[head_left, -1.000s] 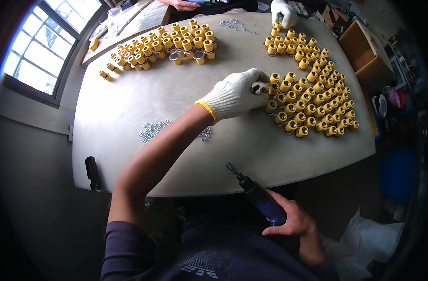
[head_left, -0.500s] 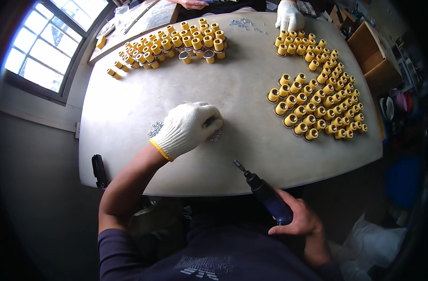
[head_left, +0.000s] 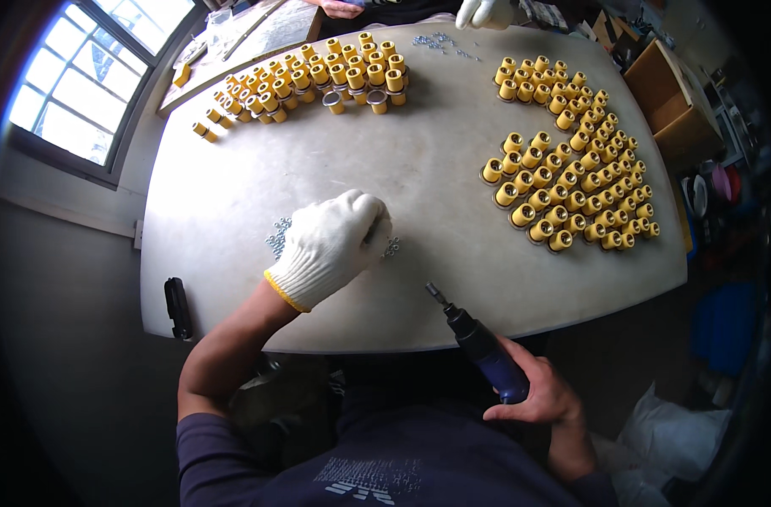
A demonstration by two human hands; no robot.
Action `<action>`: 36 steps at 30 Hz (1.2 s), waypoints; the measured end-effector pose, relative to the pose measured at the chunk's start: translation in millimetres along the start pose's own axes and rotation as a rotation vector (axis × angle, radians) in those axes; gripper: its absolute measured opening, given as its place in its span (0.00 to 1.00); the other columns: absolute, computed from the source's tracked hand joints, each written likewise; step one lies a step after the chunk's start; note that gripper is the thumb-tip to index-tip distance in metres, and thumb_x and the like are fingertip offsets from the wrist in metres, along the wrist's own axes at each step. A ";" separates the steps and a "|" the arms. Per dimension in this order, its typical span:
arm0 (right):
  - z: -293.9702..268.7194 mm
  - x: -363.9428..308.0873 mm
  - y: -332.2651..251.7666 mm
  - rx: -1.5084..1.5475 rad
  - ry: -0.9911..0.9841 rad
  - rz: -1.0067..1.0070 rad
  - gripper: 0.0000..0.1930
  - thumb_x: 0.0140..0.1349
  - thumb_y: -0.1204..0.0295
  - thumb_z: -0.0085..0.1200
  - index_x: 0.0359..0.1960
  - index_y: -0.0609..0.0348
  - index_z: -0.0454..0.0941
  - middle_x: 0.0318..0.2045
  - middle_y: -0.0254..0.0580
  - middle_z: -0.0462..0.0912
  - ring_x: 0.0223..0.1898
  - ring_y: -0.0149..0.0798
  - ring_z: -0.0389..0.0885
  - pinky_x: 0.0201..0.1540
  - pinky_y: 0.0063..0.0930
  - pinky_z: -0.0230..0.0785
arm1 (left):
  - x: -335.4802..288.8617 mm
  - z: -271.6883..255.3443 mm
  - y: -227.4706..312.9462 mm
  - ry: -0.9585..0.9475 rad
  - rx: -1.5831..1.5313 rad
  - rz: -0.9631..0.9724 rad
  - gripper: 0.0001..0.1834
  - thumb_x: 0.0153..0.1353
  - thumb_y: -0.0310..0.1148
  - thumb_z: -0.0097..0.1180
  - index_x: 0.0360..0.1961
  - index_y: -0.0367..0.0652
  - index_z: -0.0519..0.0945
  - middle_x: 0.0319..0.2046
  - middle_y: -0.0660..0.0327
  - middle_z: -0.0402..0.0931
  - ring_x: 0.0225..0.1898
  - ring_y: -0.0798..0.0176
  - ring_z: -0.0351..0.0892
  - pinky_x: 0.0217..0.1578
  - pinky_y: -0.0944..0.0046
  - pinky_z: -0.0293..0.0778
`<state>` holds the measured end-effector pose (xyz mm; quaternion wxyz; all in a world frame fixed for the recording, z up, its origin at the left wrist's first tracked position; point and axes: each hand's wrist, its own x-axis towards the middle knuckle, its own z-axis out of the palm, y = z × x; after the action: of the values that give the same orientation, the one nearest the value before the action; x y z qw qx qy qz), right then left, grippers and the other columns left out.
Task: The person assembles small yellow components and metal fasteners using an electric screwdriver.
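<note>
My left hand (head_left: 328, 243), in a white knitted glove with a yellow cuff, is closed low over the middle of the table. Its fingertips curl downward out of sight, so what they hold is hidden. Small metal nuts (head_left: 278, 237) lie beside the glove's left edge, and a few more nuts (head_left: 392, 247) show at its right. In my bare right hand (head_left: 537, 388) is a dark blue electric screwdriver (head_left: 489, 357), gripped at the table's near edge. Its socket tip points up and to the left, apart from the nuts.
Yellow cylindrical fittings (head_left: 571, 182) stand grouped along the right, and more yellow fittings (head_left: 318, 76) fill the far left. Loose hardware (head_left: 436, 40) lies at the far edge, near a co-worker's gloved hand (head_left: 487, 13). A black tool (head_left: 179, 308) rests at the left edge.
My left hand has shifted slightly left and nearer, its fingers curled. The co-worker's gloved hand has pulled back from the yellow fittings toward the far left. The screwdriver has barely moved.
</note>
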<state>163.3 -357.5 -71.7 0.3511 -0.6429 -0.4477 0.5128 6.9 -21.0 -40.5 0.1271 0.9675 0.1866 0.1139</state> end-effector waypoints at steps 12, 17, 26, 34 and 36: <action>12.4 20.7 -12.8 -0.166 0.182 -0.270 0.53 0.50 0.58 0.81 0.75 0.64 0.63 0.59 0.61 0.82 0.60 0.55 0.84 0.63 0.41 0.77 | -24.8 -25.4 36.8 -0.514 -1.642 -0.807 0.11 0.78 0.37 0.51 0.45 0.40 0.77 0.24 0.66 0.69 0.16 0.77 0.59 0.15 0.73 0.54; 11.3 19.6 -13.9 -0.189 0.195 -0.262 0.53 0.50 0.59 0.82 0.75 0.63 0.64 0.59 0.61 0.82 0.60 0.56 0.85 0.62 0.41 0.78 | -22.7 -17.4 28.8 -0.550 -1.585 -0.781 0.10 0.77 0.37 0.55 0.46 0.42 0.80 0.24 0.65 0.74 0.16 0.78 0.61 0.15 0.74 0.56; 11.2 21.9 -5.3 -0.277 0.247 -0.308 0.53 0.50 0.59 0.81 0.75 0.65 0.63 0.62 0.62 0.81 0.60 0.57 0.84 0.63 0.42 0.78 | -10.4 -19.7 25.4 -0.596 -1.418 -0.746 0.11 0.75 0.38 0.59 0.45 0.41 0.81 0.26 0.64 0.79 0.16 0.78 0.64 0.15 0.75 0.58; 13.7 19.9 -3.2 -0.207 0.263 -0.309 0.55 0.50 0.56 0.81 0.76 0.64 0.62 0.63 0.60 0.80 0.59 0.56 0.85 0.61 0.41 0.79 | 40.3 15.3 2.7 0.269 -0.445 -0.262 0.15 0.65 0.36 0.71 0.45 0.37 0.84 0.27 0.65 0.80 0.29 0.73 0.78 0.35 0.67 0.78; 12.7 19.0 -3.0 -0.158 0.240 -0.253 0.56 0.49 0.55 0.82 0.76 0.63 0.61 0.62 0.60 0.81 0.59 0.55 0.86 0.61 0.41 0.79 | 75.8 18.5 -16.9 0.410 -0.148 -0.227 0.20 0.62 0.38 0.72 0.51 0.41 0.83 0.33 0.57 0.85 0.33 0.63 0.85 0.38 0.63 0.80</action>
<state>151.6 -338.8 -78.5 0.4122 -0.6637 -0.5187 0.3473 74.8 20.0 -49.7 0.1692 0.8849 0.3072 0.3063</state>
